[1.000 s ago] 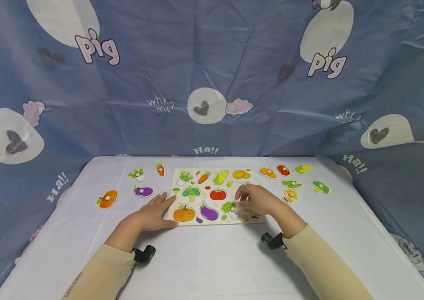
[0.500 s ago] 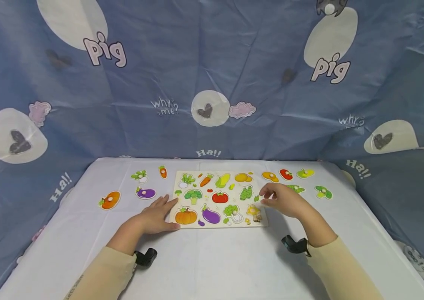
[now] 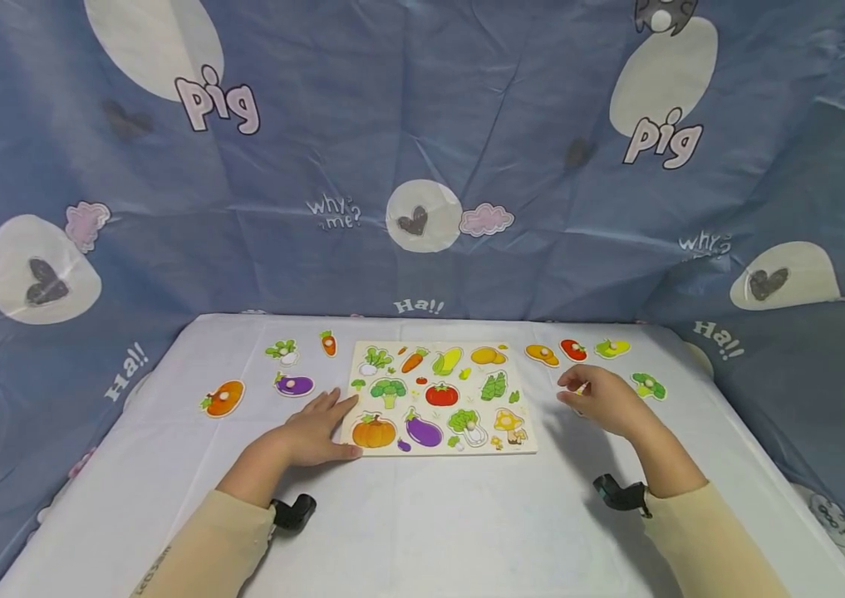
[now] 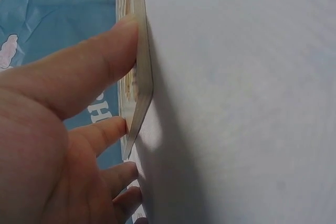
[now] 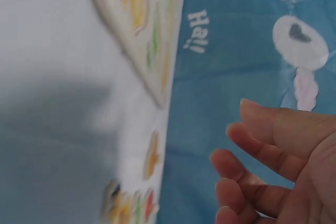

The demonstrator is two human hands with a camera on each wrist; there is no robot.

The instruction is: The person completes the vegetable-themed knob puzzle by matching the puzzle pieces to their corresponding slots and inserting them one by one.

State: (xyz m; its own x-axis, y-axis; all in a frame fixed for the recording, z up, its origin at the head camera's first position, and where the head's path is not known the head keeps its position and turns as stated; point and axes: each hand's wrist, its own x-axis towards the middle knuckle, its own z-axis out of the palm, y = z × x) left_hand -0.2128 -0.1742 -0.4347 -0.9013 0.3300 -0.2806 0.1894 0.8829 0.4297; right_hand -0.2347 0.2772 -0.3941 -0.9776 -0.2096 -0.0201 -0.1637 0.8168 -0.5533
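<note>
A flat puzzle board (image 3: 433, 453) printed with vegetables lies on the white table. My left hand (image 3: 317, 428) rests against its left end, with the thumb on the front edge and the fingers spread along the side. On the board's lower right, a knobbed bok choy piece (image 3: 469, 427) sits at its matching picture. To the right of the board, my right hand (image 3: 605, 400) hovers with loosely bent fingers and nothing between them. Below it is a mushroom piece (image 5: 119, 205), mostly hidden by the hand in the head view.
Left of the board lie pumpkin (image 3: 223, 399), eggplant (image 3: 295, 384), radish (image 3: 283, 351) and carrot (image 3: 328, 343) pieces. Rightward are potato (image 3: 542, 355), tomato (image 3: 573, 350), corn (image 3: 611, 347) and broccoli (image 3: 648, 385) pieces. A printed blue cloth (image 3: 422, 274) hangs behind the table.
My right hand has left the bok choy piece on the board and moved right to above the mushroom piece. My left hand stays at the board's left end. The head view has shifted slightly.
</note>
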